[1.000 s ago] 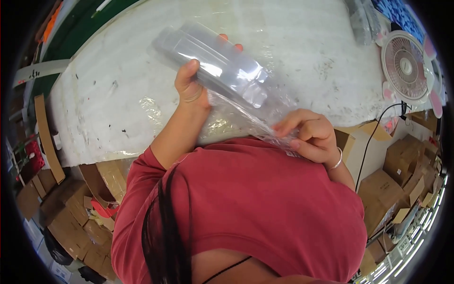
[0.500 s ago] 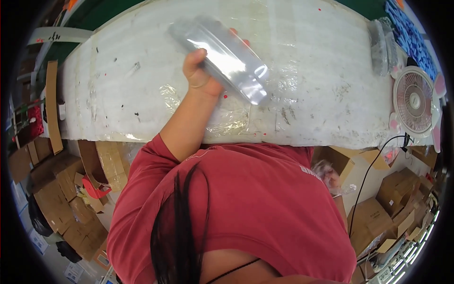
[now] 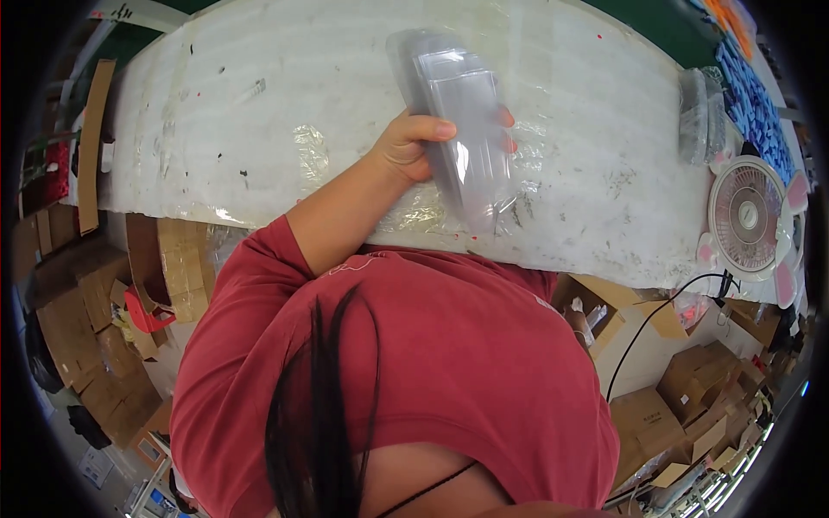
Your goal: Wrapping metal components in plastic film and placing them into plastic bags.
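My left hand (image 3: 416, 147) is wrapped round a long clear plastic tray or sleeve (image 3: 466, 129). It seems to be several thin layers nested together, and glare hides their exact form. The thumb lies across the near face, while the fingertips curl round the far side edge. The plastic piece is held tilted above the white table (image 3: 285, 186), its lower end near the table's front edge. My right hand is out of sight.
A pink-and-white fan (image 3: 747, 217) stands at the table's right end, with its black cable (image 3: 648, 319) hanging down. Clear plastic packages (image 3: 695, 121) and a pile of blue pieces (image 3: 749, 104) lie behind it. An open carton (image 3: 609, 302) sits below the table's right front edge.
My left hand has moved right and turned the plastic piece more upright. My right hand, earlier by the carton with crumpled clear film, has gone out of view. The whole view has shifted slightly.
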Demonstrator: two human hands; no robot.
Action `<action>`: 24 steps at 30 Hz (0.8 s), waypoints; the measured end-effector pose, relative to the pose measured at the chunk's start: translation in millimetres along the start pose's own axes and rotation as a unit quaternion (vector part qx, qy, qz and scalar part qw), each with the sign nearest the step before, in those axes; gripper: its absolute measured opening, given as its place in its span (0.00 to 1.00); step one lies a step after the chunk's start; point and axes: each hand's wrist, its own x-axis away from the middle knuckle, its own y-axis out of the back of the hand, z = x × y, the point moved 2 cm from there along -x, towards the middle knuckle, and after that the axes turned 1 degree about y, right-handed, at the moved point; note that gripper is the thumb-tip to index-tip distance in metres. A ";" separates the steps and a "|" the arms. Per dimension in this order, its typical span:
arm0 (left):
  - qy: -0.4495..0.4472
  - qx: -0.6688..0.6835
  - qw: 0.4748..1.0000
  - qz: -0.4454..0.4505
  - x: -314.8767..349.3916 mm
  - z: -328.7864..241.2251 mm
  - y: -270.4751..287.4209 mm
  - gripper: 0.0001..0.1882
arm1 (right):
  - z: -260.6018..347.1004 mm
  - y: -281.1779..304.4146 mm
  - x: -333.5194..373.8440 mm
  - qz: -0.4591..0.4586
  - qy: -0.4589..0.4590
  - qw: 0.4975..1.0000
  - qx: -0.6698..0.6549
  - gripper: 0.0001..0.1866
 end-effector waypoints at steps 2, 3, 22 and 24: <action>0.009 0.001 1.000 0.000 2.5 0.4 -2.2 0.38 | -12.5 -4.9 -8.9 -0.018 -0.021 0.999 0.036 0.11; 0.020 0.007 1.000 0.004 0.1 1.9 -1.2 0.38 | -25.7 -1.6 -3.2 -0.036 -0.036 0.998 0.047 0.12; 0.032 -0.079 0.993 -0.079 25.9 13.5 23.8 0.43 | -270.5 -20.8 46.4 -0.220 -0.323 0.920 -0.015 0.21; 0.018 -0.091 0.990 -0.105 13.5 32.4 44.6 0.43 | -313.3 6.8 -7.5 -0.216 -0.313 0.920 -0.091 0.22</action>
